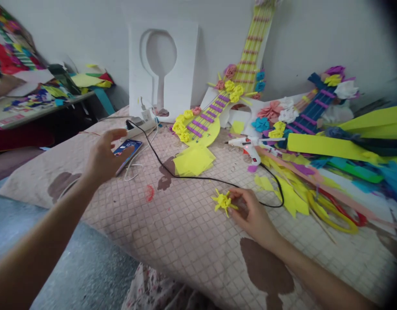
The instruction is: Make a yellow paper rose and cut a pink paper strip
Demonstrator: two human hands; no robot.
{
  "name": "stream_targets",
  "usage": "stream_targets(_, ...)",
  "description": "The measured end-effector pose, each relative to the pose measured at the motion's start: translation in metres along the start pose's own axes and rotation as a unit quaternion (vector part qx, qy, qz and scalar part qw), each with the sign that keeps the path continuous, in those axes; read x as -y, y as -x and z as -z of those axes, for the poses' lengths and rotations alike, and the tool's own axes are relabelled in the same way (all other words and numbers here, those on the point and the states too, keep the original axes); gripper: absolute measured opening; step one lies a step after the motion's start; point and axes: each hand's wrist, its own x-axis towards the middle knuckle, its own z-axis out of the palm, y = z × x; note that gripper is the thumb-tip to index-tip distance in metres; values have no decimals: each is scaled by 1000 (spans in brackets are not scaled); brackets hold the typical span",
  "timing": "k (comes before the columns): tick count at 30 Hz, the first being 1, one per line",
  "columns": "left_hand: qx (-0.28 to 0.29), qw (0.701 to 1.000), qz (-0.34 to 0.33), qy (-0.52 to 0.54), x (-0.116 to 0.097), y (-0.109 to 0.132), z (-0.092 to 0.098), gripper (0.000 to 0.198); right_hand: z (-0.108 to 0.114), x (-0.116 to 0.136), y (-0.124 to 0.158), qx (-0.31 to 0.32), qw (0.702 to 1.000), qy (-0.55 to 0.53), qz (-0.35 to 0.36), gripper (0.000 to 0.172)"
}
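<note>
Markings on phone screen (125, 146), blurred, no text legible

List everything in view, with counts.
Paper flower: one, yellow, right of centre
Paper sheets: stack, yellow, centre
Glue gun: one, white, right of sheets
Cord: one, black, across centre
Phone: one, dark, left of sheets
Power strip: one, white, behind phone
Cutout board: one, white, against wall
Paper guitars: at least two, yellow and blue, rear
Paper strips: many, multicoloured, right
Scissors: at least one, red-handled, right
Stick: one, tan, right
Tablecloth: one, beige, foreground
Side table: one, pale, left
Another person's hand: one, left
Left hand: one, near phone
Right hand: one, holding paper flower
</note>
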Motion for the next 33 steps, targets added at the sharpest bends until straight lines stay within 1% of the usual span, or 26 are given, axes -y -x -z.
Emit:
stream_targets(3,6,998,62,-2,29,-18,12,52,-1,-2,0,-6,1000,-2,9,39)
stream_targets(5,-4,998,69,9,34,-18,18,52,-2,-3,0,-6,1000,-5,12,39)
stream_targets(6,-7,998,56,18,30,-15,18,51,-2,-4,0,-6,1000,-8,13,39)
stream_targets(8,17,998,23,54,11,0,12,47,-2,-4,0,-3,1000,-11,12,38)
stream_targets(9,31,997,5,75,-2,10,6,41,-1,-3,0,-2,1000,-11,12,38)
stream_targets(10,48,995,-20,90,-17,20,-2,34,-1,-3,-1,-3,1000,-11,12,38)
stream_targets(12,68,988,-79,118,-49,41,-20,30,0,-1,-1,-3,1000,-7,16,37)
stream_targets(14,108,977,-134,130,-78,59,-40,31,0,-1,-2,-3,1000,-1,24,37)
stream_targets(16,150,959,-191,144,-102,71,-58,36,0,0,-2,-2,1000,4,30,38)
stream_targets(18,203,937,-240,154,-122,78,-75,45,0,-1,-3,-2,999,1,33,40)
stream_targets(20,228,922,-270,158,-138,79,-90,49,0,-1,-3,-3,999,-2,33,41)
stream_targets(22,252,911,-293,144,-150,76,-103,53,1,0,-3,-4,999,-2,34,40)
stream_targets(25,287,901,-294,139,-157,69,-116,57,3,3,-4,-3,999,-3,34,40)
stream_targets(28,315,898,-267,149,-157,66,-119,54,4,6,-5,-2,999,-9,34,39)
stream_targets(30,327,895,-257,164,-154,66,-118,47,5,7,-5,-2,999,-12,35,39)
stream_targets(33,325,895,-255,168,-151,69,-118,39,5,8,-6,-1,999,-11,37,39)
